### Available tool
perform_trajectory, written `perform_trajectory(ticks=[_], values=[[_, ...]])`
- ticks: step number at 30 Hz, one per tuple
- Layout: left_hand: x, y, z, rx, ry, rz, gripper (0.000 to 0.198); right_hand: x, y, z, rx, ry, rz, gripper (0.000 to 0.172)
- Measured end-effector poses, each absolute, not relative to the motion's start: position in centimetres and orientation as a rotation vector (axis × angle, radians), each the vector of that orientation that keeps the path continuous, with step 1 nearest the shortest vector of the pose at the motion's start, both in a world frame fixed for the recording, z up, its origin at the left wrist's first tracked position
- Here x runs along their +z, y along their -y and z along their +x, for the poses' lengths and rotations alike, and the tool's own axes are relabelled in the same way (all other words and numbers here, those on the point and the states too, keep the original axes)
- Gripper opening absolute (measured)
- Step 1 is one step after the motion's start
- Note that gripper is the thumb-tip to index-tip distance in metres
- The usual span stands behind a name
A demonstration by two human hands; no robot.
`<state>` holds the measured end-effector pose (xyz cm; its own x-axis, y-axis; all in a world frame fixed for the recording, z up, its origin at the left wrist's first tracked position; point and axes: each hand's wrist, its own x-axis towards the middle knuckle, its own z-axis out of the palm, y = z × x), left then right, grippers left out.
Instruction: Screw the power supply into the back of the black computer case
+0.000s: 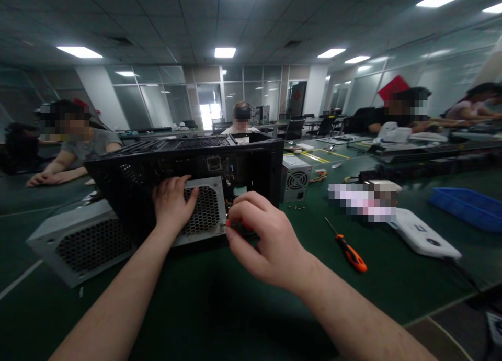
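Note:
A black computer case point(184, 147) lies in front of me with its open side facing me. In its opening sits a grey power supply point(206, 206) with a honeycomb grille. My left hand point(172, 201) grips the upper left part of this power supply, its thumb against the grille. At the right edge of the power supply, my right hand point(266, 238) is closed in a pinch, thumb and forefinger at a small red piece. More red shows behind the fingers; what exactly they hold is mostly hidden. A second grey power supply point(82, 240) stands left of the case.
On the green table point(243, 303), right of the case, are another power supply point(296, 179) with a fan, several small screws point(297, 208), an orange-and-black screwdriver point(351, 251), a white device point(427, 234) and a blue tray point(466, 206). Other people sit across the table and at both sides.

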<state>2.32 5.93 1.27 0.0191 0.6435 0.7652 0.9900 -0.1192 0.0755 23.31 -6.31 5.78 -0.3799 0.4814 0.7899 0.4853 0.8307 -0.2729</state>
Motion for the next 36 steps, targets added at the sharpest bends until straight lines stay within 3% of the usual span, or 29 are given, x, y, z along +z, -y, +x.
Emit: perform_trajectory(ticks=[5, 13, 27, 32, 36], values=[[1.2, -6.0, 2.3, -0.923, 1.643, -1.790, 0.043, 4.9, 6.9, 23.9, 0.095, 2.009, -0.611, 0.030], [1.4, -5.8, 2.5, -0.911, 1.685, -1.814, 0.044, 2.6, 5.2, 24.4, 0.072, 1.888, -0.372, 0.040], [1.3, -6.0, 2.3, -0.935, 1.677, -1.821, 0.044, 1.4, 3.7, 24.4, -0.193, 1.498, -0.623, 0.025], [1.5, -5.8, 2.4, -0.901, 1.680, -1.820, 0.045, 0.9, 3.9, 23.8, -0.208, 1.583, -0.451, 0.043], [1.5, -5.7, 2.4, -0.890, 1.673, -1.815, 0.045, 0.9, 4.6, 23.6, -0.217, 1.740, -0.328, 0.020]])
